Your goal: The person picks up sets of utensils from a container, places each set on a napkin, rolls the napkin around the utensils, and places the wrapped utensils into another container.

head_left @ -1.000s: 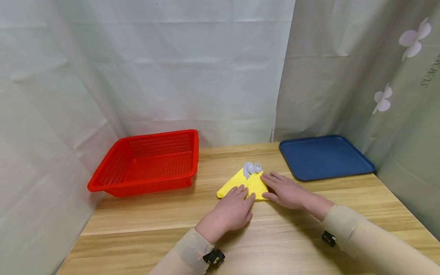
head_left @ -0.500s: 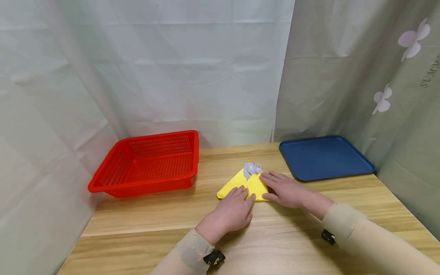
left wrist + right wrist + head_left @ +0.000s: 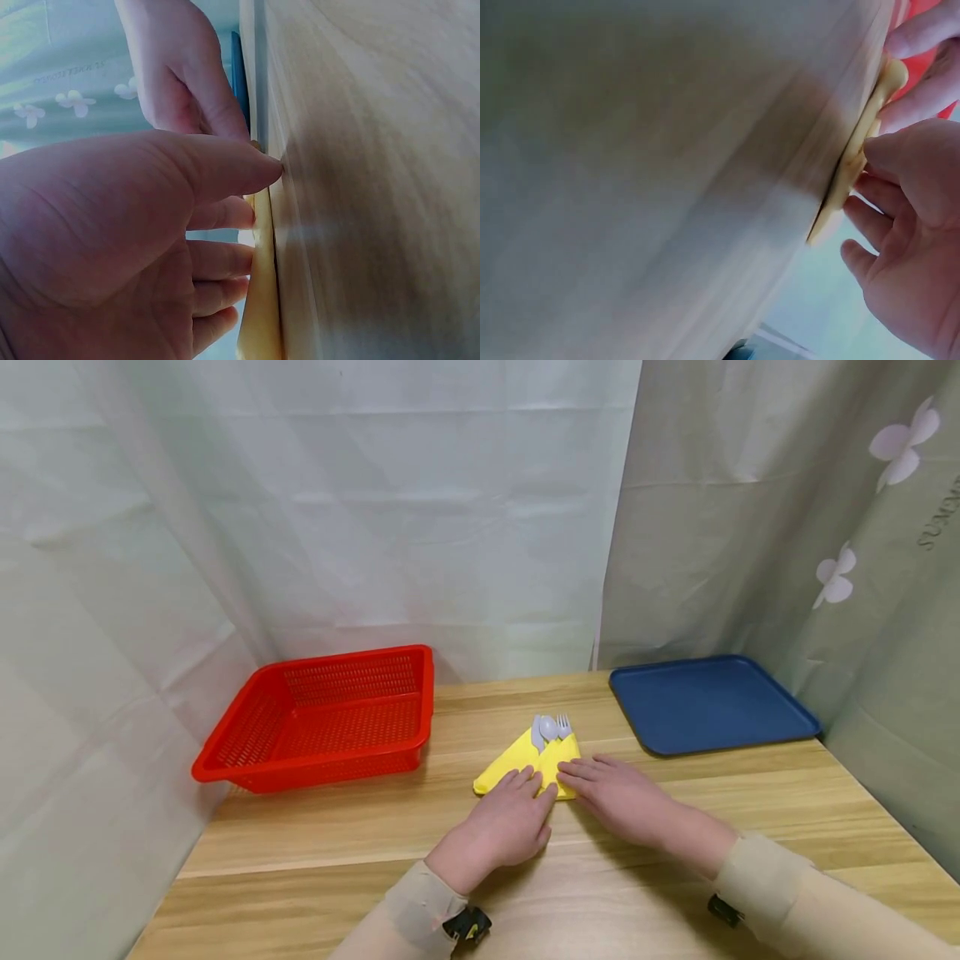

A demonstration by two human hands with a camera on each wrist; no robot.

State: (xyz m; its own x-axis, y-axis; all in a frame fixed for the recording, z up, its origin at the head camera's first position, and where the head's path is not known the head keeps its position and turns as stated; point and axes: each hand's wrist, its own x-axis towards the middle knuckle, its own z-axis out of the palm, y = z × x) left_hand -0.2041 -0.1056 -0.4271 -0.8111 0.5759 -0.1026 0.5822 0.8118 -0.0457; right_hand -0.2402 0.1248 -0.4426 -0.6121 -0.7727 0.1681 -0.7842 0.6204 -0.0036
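Roughly front-to-back, cutlery (image 3: 550, 728), heads toward curtain (image 3: 420, 527), in yellow napkin (image 3: 552, 762)

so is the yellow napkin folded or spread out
Folded: the napkin forms a compact pocket, with the knife, spoon and fork sticking out at the far end.

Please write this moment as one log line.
left hand: on yellow napkin; right hand: on yellow napkin; knife, spoon, fork: partly inside

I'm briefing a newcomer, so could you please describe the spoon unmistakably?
On the wooden table, between the red basket and blue tray, lies a folded yellow napkin. Sticking out from its far side, between the knife and the fork, is the pale spoon, set apart by its rounded head.
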